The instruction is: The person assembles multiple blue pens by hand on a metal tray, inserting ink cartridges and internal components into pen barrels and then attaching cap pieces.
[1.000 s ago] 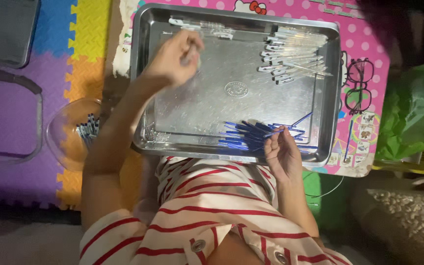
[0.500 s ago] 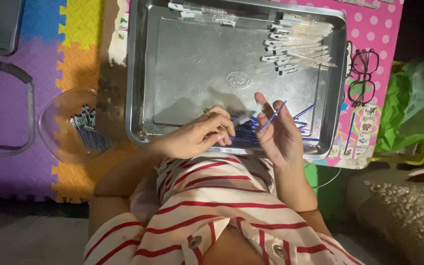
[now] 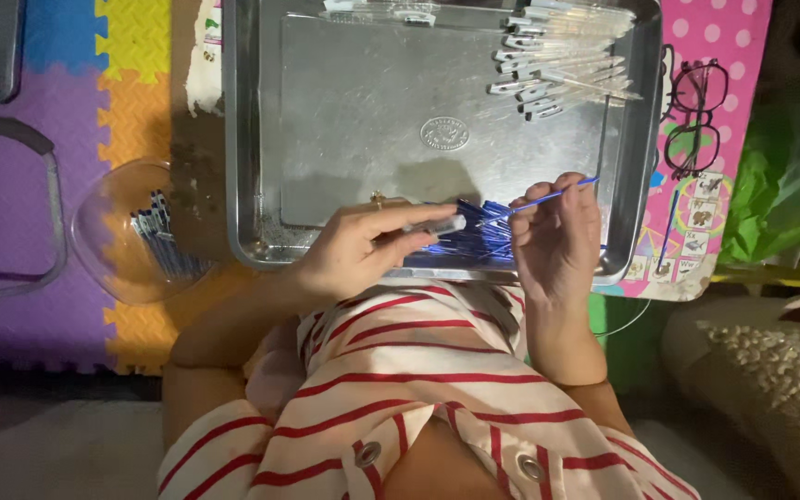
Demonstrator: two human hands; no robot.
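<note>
- An oval embossed stamp (image 3: 444,134) sits at the middle of the steel tray's floor.
- A crumpled green plastic bag (image 3: 789,181) lies at the right edge, beside the pink dotted mat.

The tray (image 3: 326,139) is shiny silver. The thin stick (image 3: 548,196) and the pile of sticks (image 3: 474,243) are blue. The shirt (image 3: 400,407) is white with red stripes. The floor mat (image 3: 94,93) has purple, yellow, orange and blue squares. The table cover (image 3: 724,37) is pink with white dots. The bag (image 3: 789,176) is green.
</note>
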